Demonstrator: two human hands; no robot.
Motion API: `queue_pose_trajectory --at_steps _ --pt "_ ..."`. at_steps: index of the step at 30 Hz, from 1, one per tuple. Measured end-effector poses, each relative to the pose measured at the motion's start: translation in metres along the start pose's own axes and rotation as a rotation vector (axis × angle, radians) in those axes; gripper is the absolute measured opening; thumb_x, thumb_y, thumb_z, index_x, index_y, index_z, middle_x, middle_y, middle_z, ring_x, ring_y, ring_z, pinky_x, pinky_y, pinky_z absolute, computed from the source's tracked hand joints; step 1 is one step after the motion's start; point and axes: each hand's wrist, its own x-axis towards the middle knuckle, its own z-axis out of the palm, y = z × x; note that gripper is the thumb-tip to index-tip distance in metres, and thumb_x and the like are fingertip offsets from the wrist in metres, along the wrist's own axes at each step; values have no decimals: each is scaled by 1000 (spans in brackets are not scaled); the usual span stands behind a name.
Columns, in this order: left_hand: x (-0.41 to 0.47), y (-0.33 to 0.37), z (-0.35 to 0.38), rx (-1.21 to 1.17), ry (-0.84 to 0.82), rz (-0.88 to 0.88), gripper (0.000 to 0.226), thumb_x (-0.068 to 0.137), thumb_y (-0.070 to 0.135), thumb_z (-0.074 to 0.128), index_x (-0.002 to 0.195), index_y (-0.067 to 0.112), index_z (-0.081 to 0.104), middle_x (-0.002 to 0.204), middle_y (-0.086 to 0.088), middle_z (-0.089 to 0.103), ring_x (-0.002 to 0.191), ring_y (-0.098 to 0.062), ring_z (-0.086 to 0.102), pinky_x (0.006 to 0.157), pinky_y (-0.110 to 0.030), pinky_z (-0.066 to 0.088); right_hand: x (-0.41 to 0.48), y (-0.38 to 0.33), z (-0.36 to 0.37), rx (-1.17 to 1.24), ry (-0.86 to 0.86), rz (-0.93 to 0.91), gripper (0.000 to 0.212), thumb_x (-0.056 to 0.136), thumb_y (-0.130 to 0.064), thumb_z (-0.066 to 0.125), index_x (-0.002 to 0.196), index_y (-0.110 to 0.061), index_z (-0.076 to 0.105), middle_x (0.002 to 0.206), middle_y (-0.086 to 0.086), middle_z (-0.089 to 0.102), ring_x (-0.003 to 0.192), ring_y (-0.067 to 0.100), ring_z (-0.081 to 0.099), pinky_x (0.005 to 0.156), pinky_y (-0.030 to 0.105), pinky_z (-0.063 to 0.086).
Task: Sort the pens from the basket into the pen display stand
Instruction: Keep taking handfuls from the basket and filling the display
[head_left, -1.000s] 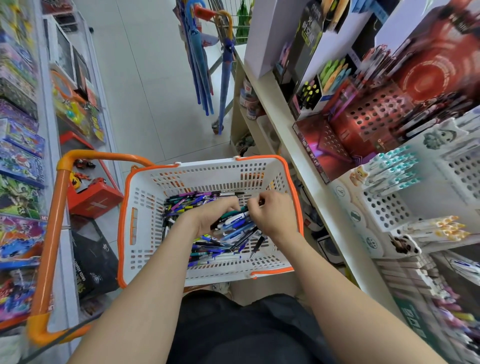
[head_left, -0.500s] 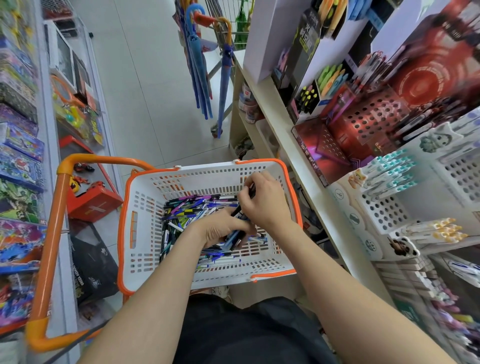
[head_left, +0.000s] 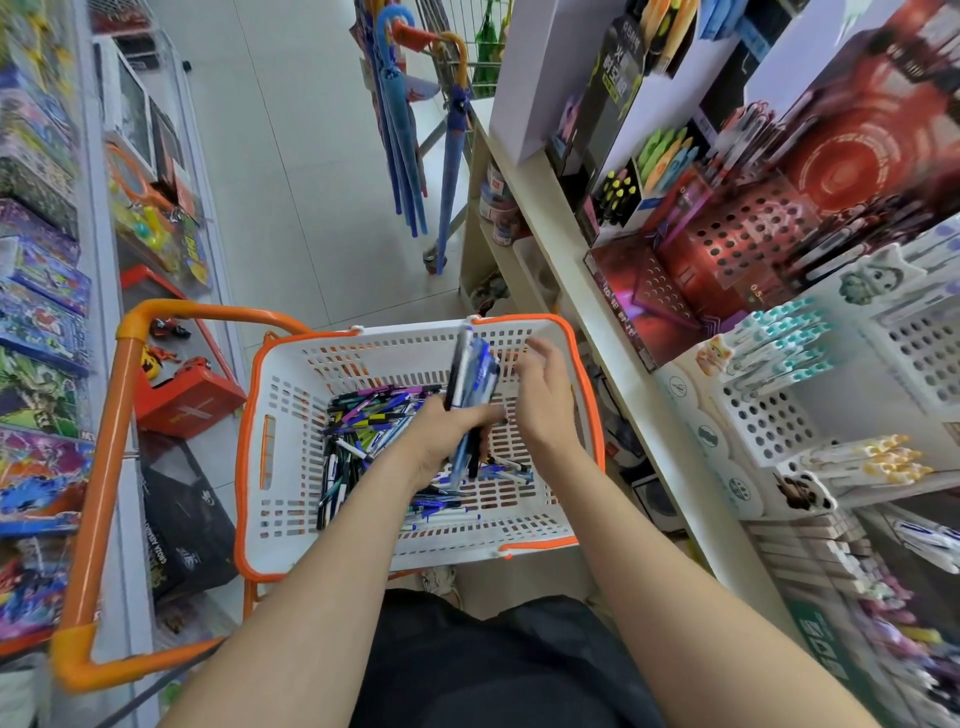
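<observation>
A white basket (head_left: 291, 415) with an orange rim stands in front of me, its floor covered with several loose pens (head_left: 374, 415). My left hand (head_left: 447, 436) grips a bundle of blue and black pens (head_left: 470, 384), lifted upright above the pile. My right hand (head_left: 545, 400) hovers just right of the bundle, fingers relaxed and spread, holding nothing. On the shelf to the right stands a white perforated pen display stand (head_left: 769, 421) with teal-capped pens (head_left: 779, 343) in one tier and yellow-capped pens (head_left: 872, 460) lower down.
An orange cart handle (head_left: 104, 467) frames the basket on the left. Toy boxes (head_left: 36, 322) line the left shelf. A red perforated stand (head_left: 737, 244) and the beige shelf edge (head_left: 613, 332) sit right of the basket. Blue umbrellas (head_left: 400, 119) hang ahead.
My left hand has raised the bundle of pens up out of the pile. My right hand has let go of the pens and opened beside the bundle.
</observation>
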Motion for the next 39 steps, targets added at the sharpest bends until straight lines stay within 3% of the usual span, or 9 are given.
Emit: queue_pose_trajectory --at_steps 2,5,11,16,20,26,30,37,39 --pt "2 4 2 -100 137 100 34 87 27 87 109 6 73 85 -10 76 83 -28 73 83 -45 64 -13 11 3 98 35 313 38 113 -25 37 137 -7 61 124 12 70 110 22 65 94 34 53" --pt "-1 8 15 -91 259 233 32 83 34 89 107 16 79 96 -5 81 93 -19 79 87 -41 63 -33 14 11 566 -192 719 44 113 -34 39 117 -1 69 109 25 74 104 34 72 92 46 60" --pt "-8 13 40 39 378 358 34 76 17 94 105 23 78 95 7 81 90 -6 78 79 -28 62 -25 7 25 1044 -186 621 40 110 -29 49 138 -10 70 131 14 74 124 27 70 104 41 57" --pt "-13 25 46 81 370 420 33 74 20 94 104 25 80 94 9 81 90 -5 78 79 -29 63 -22 4 16 1045 -157 566 39 109 -25 51 138 -6 69 131 16 74 128 29 68 118 46 48" --pt "-17 32 51 166 295 477 26 78 23 92 98 35 79 93 16 80 91 1 76 75 -18 59 -25 2 5 1067 -153 536 39 111 -29 48 134 -8 71 128 15 75 121 27 71 102 41 59" --pt "-21 34 69 220 265 483 28 79 29 92 100 36 77 90 17 80 87 2 76 77 -25 64 -31 2 -19 903 -86 419 37 113 -34 48 122 -12 77 122 10 78 113 21 73 110 39 51" --pt "-24 37 82 109 183 467 39 83 18 89 118 29 78 103 15 81 100 1 75 84 -17 58 -37 2 -39 748 -43 294 33 114 -25 49 113 -9 77 106 12 81 92 18 78 79 31 60" --pt "-33 27 111 -60 200 335 19 90 16 81 109 21 80 102 -2 82 101 -19 78 96 -47 62 -55 6 -65 419 -80 217 40 115 -35 39 122 -19 74 103 3 82 101 19 78 75 31 62" --pt "-38 25 120 -82 213 342 13 92 17 78 104 15 80 99 -10 81 99 -26 79 95 -53 62 -60 8 -78 246 -60 159 43 111 -48 35 120 -25 70 109 -2 77 106 15 75 89 37 62"
